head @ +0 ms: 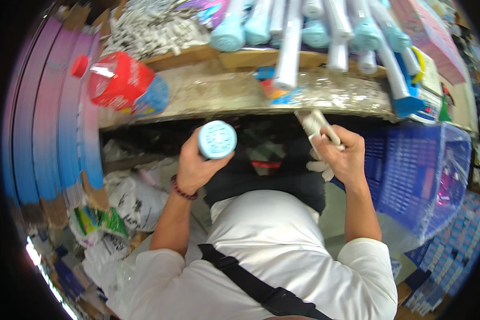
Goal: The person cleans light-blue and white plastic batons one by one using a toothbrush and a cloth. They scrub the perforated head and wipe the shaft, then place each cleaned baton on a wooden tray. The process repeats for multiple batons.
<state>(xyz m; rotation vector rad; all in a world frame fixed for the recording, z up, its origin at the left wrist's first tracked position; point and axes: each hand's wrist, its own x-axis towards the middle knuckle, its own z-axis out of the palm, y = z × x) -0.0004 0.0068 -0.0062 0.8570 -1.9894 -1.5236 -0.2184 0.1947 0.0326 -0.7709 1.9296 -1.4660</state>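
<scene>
My left hand [202,160] grips a light-blue round-ended object [217,139], its dotted face turned up; the rest of it is hidden below. In my right hand [342,154] are several small whitish pieces [318,126], blurred, with more of them showing under the fingers. Both hands are in front of the bench edge, well apart. On the bench beyond lie several white tubes with light-blue round ends [228,36]. One white tube [289,52] reaches down towards the bench edge. To their left is a pile of small whitish pieces [156,32].
A red-labelled plastic bottle [120,82] lies on the worn bench [208,90] at the left. Stacked pink-and-blue cardboard [44,120] stands at far left, above plastic bags [138,200]. A blue plastic basket [404,172] is at my right, beneath the bench's end.
</scene>
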